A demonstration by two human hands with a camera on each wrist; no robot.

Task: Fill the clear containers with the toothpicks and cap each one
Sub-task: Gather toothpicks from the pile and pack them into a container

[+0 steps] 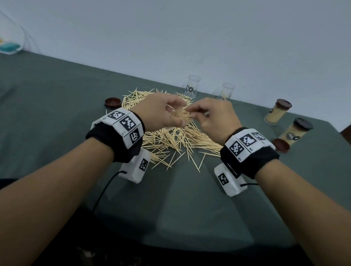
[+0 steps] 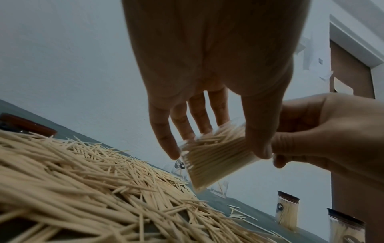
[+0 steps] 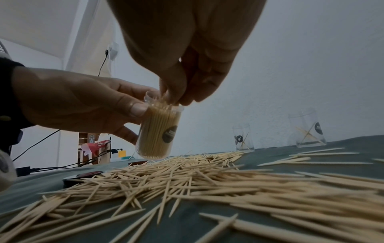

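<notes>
Clear container (image 3: 159, 129) in left hand (image 1: 159, 112) hangs just above toothpicks (image 3: 187, 177)

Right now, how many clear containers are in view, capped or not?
5. One nearly full, held by the left hand over the pile: held container. Two almost empty at the far edge. Two full, capped, at right. None seems hidden.

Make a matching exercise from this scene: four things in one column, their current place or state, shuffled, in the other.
Things
1. container in the left hand
2. two far clear containers
3. two containers at the right
4. loose brown cap

States
A. capped and full
B. nearly empty, uncapped
C. lying left of the toothpick pile
D. held, packed with toothpicks, uncapped

Pairs: 1-D, 2-B, 3-A, 4-C
</notes>
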